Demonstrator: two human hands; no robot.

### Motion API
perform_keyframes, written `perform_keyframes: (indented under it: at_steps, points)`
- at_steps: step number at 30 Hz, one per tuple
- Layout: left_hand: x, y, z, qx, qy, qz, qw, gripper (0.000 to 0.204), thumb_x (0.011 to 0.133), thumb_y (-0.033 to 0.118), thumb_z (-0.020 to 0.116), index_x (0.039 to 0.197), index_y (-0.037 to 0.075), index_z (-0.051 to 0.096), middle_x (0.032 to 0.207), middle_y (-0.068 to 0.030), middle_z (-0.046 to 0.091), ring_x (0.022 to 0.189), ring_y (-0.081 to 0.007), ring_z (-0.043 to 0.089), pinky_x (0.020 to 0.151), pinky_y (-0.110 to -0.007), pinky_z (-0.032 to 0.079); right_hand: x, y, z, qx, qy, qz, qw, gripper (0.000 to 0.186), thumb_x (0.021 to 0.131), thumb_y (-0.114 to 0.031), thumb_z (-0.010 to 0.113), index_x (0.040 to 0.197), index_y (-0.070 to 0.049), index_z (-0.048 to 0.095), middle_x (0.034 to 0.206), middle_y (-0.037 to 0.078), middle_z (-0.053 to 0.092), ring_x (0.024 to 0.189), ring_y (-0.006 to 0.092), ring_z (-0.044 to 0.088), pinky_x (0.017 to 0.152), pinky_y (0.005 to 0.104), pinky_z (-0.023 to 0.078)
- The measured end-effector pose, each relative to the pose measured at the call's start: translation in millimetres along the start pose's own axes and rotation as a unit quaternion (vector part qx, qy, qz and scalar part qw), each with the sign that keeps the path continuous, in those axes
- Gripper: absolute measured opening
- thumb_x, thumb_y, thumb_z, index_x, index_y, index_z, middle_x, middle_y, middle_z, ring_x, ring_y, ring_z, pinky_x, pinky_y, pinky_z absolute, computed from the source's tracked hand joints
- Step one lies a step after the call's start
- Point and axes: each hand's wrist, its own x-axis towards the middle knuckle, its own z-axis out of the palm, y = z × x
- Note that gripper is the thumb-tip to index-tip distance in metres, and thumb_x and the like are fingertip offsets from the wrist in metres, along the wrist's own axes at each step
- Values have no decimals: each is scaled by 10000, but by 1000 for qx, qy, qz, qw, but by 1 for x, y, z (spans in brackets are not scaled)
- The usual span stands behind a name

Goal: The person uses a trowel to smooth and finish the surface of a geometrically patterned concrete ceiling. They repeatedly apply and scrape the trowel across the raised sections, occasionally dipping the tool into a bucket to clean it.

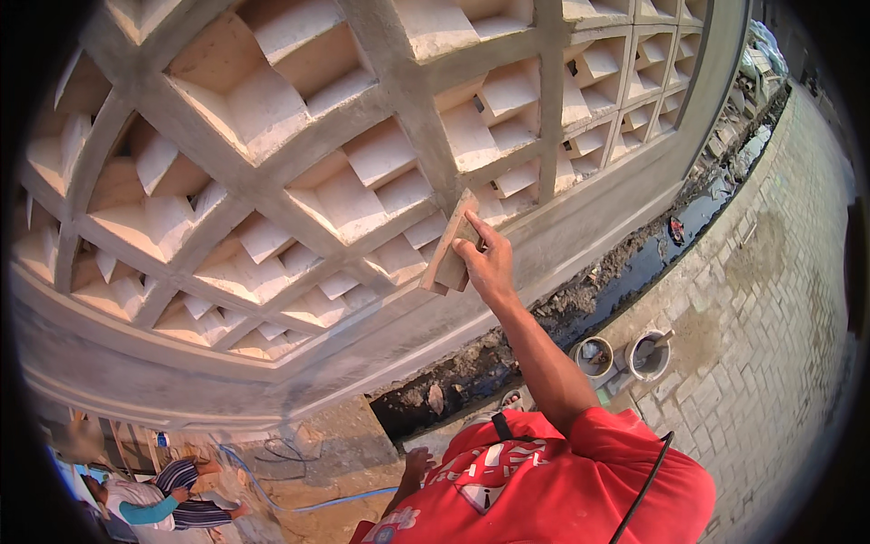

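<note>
My right hand (pixel 485 258) grips a small wooden float (pixel 447 252), fingers and thumb pressed round its edges. The board is tilted against the grey lattice wall (pixel 408 91) of square openings with pale angled inner slabs, at a crossing just above the plain lower band. My left hand (pixel 419 467) hangs low beside my red shirt, fingers slightly apart and nothing visible in it.
An open drain (pixel 693 227) with dark water and rubble follows the wall's base. Two buckets (pixel 648 356) stand on the paving (pixel 770 363). At lower left another person (pixel 159 508) in striped trousers is near a blue hose (pixel 340 500) on dirt ground.
</note>
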Motion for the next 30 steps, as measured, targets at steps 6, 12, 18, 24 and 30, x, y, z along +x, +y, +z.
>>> perform_keyframes:
  at_steps: [6,12,18,24,30]
  points:
    - [-6,23,5,-2,-18,38,999,314,869,244,521,1123,61,494,917,-113,585,628,-208,608,482,-293,453,53,-5,-12,17,97,-1,995,537,772,-89,570,1268,73,442,1048,147,593,897,155,563,798,266,456]
    - [5,17,-2,23,-21,12,999,304,874,247,521,1111,58,491,906,-113,585,623,-205,607,472,-281,443,-12,-2,30,-21,-24,0,999,536,759,-108,584,1245,80,459,1116,192,572,975,208,559,863,290,431]
    - [0,30,6,2,-12,38,999,290,890,243,501,1114,60,490,900,-114,592,601,-207,607,455,-281,441,48,-2,-55,79,100,6,992,529,762,-80,564,1259,66,456,1076,166,589,915,166,573,802,280,465]
    - [8,26,4,114,-31,57,991,313,885,239,509,1126,42,480,945,-128,587,629,-229,614,487,-292,468,63,4,-16,-21,147,-17,989,557,737,-120,575,1246,76,461,1119,216,585,1001,229,574,901,313,419]
    - [39,-6,-21,108,-61,78,989,323,882,256,509,1130,50,480,949,-126,589,641,-225,615,534,-307,481,17,5,-8,17,45,-20,999,509,768,-72,561,1252,59,471,1046,116,584,881,147,567,782,244,456]
